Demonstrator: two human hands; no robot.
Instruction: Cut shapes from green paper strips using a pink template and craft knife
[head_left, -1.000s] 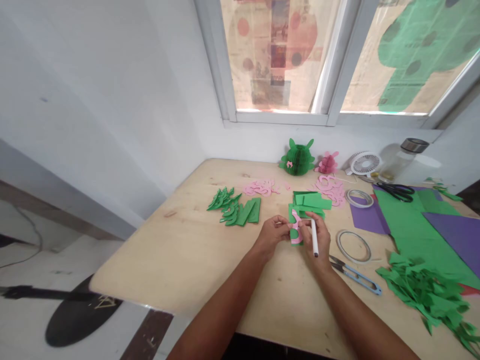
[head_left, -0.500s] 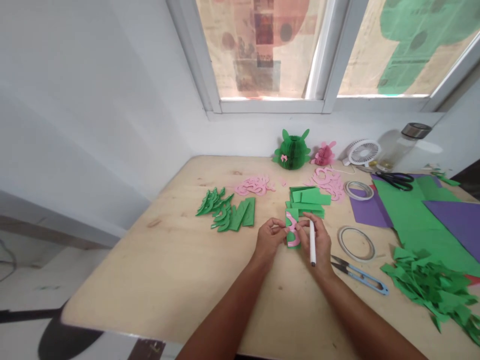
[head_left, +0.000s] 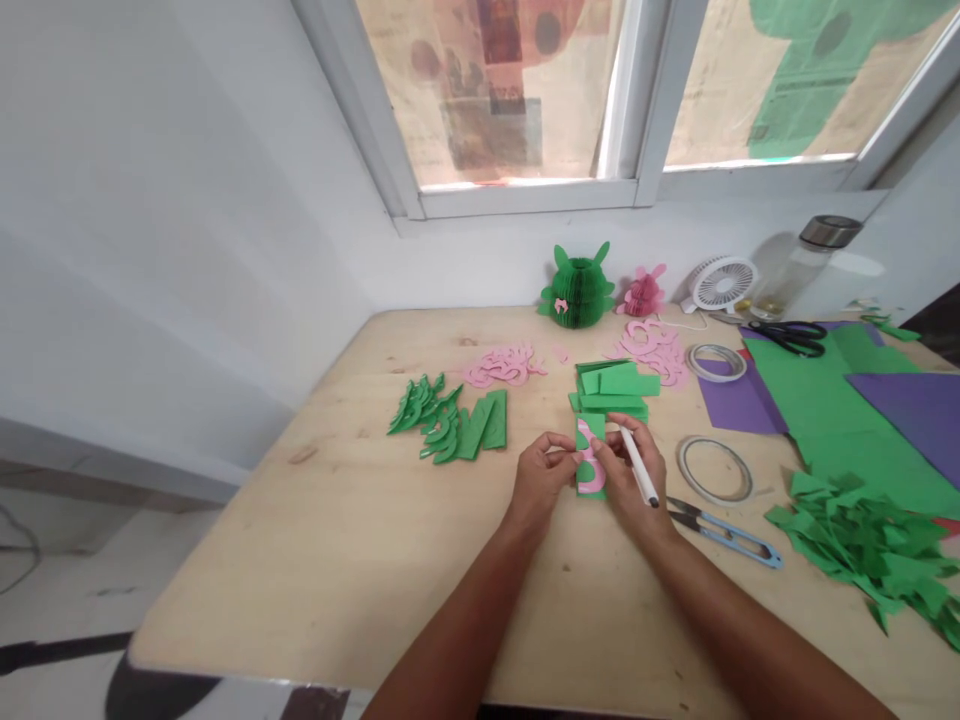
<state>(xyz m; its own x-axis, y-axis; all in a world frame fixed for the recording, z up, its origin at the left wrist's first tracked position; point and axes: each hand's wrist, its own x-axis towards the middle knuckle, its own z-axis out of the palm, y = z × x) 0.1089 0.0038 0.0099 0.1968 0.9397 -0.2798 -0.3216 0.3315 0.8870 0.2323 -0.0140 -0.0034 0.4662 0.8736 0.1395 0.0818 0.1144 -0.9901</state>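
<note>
My left hand point(head_left: 546, 475) pinches the left edge of a green paper strip point(head_left: 591, 496), thumb and fingertips together. On that strip lies a curved pink paper cutout point(head_left: 592, 478). My right hand point(head_left: 634, 475) has its thumb and fingertips on the right side of the strip and the cutout. A white marker pen point(head_left: 636, 462) is tucked in the same hand, its dark end pointing toward me. Just beyond the strip sits a stack of green paper strips point(head_left: 619, 380). To the left are folded green strips point(head_left: 474, 428) and cut green leaf shapes point(head_left: 420, 400).
Pink cutouts point(head_left: 504, 366) lie behind. Thread snips point(head_left: 731, 535), a tape roll point(head_left: 715, 470), green scraps point(head_left: 862, 550) and black scissors point(head_left: 795, 338) are on the right. By the wall stand a green paper figure point(head_left: 577, 295), a small fan point(head_left: 721, 284) and a bottle point(head_left: 802, 265).
The marker pen has tilted, its dark end swinging right. The green strip has turned slightly, and my right fingers have shifted on the pink cutout. The camera view has moved a little.
</note>
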